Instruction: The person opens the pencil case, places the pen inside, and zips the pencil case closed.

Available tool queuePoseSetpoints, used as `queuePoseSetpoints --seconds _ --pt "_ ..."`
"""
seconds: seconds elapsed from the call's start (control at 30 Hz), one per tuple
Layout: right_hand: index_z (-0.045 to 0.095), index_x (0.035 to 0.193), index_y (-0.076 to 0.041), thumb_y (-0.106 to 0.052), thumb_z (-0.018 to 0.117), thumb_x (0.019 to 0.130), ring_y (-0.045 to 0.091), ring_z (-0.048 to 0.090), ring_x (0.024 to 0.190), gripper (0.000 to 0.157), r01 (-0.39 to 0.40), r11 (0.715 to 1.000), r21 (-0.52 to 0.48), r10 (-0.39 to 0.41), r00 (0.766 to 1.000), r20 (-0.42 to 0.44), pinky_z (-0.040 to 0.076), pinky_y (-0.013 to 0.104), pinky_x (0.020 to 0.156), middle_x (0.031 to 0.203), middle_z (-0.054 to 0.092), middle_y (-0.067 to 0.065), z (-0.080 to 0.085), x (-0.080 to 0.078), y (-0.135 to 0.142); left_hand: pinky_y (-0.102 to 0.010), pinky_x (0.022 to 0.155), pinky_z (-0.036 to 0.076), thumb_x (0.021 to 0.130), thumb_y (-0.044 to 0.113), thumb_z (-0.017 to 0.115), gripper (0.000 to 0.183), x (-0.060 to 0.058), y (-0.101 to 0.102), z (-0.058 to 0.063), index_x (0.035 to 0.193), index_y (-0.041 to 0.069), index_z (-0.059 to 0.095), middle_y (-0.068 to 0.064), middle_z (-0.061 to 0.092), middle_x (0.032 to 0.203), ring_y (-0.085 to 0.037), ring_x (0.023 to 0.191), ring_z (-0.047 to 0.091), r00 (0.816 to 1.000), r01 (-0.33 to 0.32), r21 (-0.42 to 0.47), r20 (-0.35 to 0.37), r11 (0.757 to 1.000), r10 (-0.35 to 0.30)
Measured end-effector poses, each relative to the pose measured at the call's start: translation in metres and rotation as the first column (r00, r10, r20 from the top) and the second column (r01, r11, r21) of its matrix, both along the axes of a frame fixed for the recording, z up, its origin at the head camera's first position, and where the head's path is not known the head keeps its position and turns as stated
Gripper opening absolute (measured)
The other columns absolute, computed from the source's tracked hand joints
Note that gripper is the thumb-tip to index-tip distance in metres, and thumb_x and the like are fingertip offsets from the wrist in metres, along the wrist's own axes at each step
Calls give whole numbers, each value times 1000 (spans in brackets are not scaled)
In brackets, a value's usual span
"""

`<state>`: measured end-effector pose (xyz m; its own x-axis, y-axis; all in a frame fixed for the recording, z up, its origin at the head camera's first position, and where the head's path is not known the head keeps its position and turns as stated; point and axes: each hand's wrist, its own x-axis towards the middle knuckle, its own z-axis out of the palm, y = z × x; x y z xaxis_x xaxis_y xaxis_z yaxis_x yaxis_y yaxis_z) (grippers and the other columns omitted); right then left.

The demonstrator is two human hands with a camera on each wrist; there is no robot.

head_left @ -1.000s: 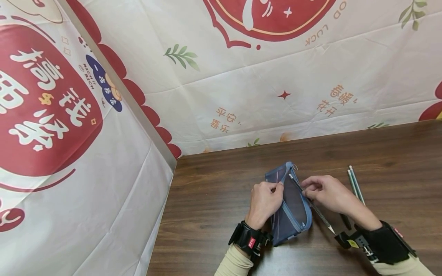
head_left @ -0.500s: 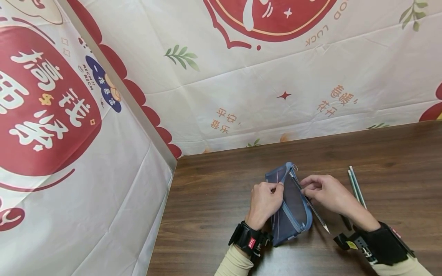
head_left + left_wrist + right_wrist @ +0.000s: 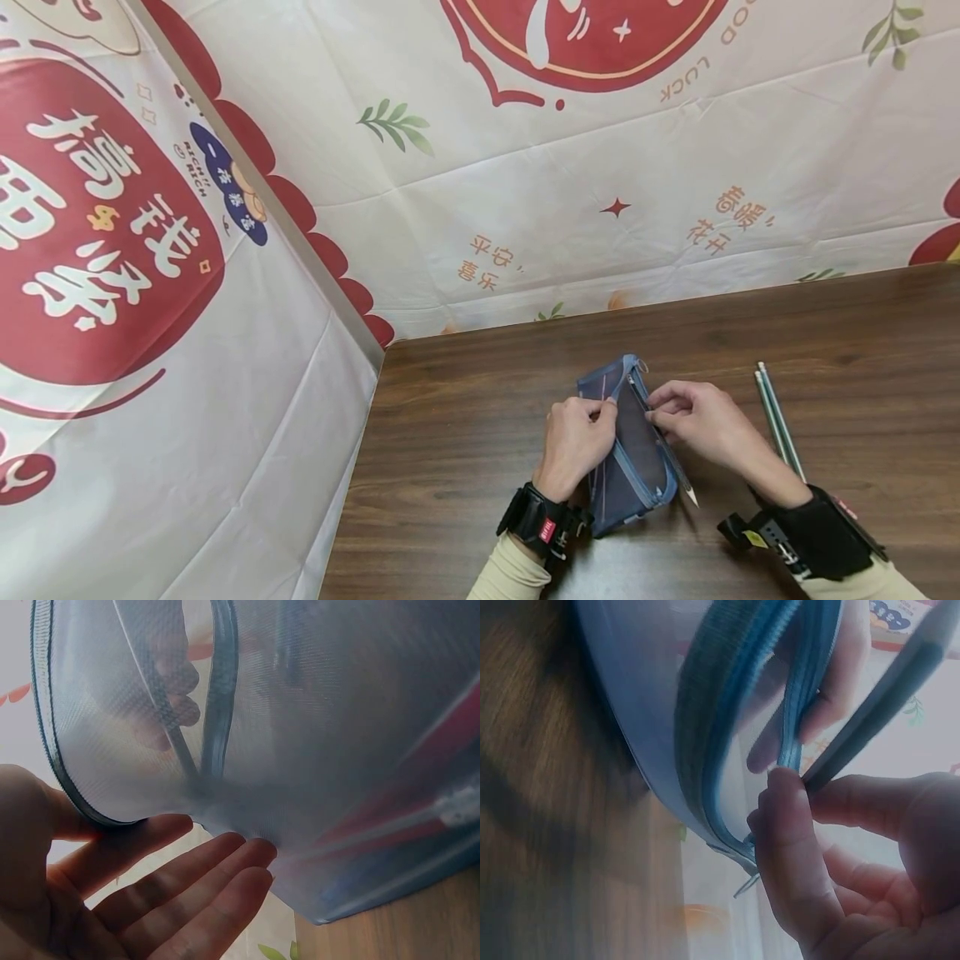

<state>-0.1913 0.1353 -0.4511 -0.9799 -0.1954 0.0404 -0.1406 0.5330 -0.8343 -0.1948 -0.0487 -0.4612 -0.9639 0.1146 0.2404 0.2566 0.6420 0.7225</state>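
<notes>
A blue mesh pencil case [image 3: 628, 492] lies on the table with its zipper undone. My left hand [image 3: 573, 437] pinches the zipper edge between thumb and forefinger; its other fingers lie against the mesh in the left wrist view. My right hand [image 3: 701, 421] pinches a dark pencil [image 3: 681, 473] along the case's right edge. Its blunt end lies within the mouth, while the sharpened tip sticks out toward the front. Through the mesh [image 3: 345, 712], the left wrist view shows the pencil and the right fingers, plus a blurred reddish strip of unclear kind.
Two green pencils [image 3: 780, 421] lie side by side right of my right hand, partly hidden by the forearm. A printed cloth [image 3: 555, 192] hangs behind the table's back edge, and another cloth panel [image 3: 247, 433] stands at the left.
My right hand has shifted slightly left, bringing the pencil closer to the case; its sharpened tip has moved left and sits against the case's side. The left hand and case hold nearly still.
</notes>
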Motion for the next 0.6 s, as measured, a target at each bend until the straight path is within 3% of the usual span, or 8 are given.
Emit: queuePoseSetpoints --seconds 0.23,0.6 --pt "64 100 4 -9 64 85 14 66 65 20 51 999 -1 -51 998 -42 56 29 53 84 71 18 -2 4 -8 -19 34 25 91 32 53 46 0 1 0 47 22 53 10 33 39 0 33 36 1000 -6 -24 -14 1000 6" --pt "65 92 0 -11 68 83 12 64 62 14 142 988 56 -136 985 -104 53 30 52 78 71 12 -4 4 -17 -19 33 24 92 33 52 46 0 1 -1 47 22 53 11 33 39 0 32 35 1000 2 -19 -6 1000 -2"
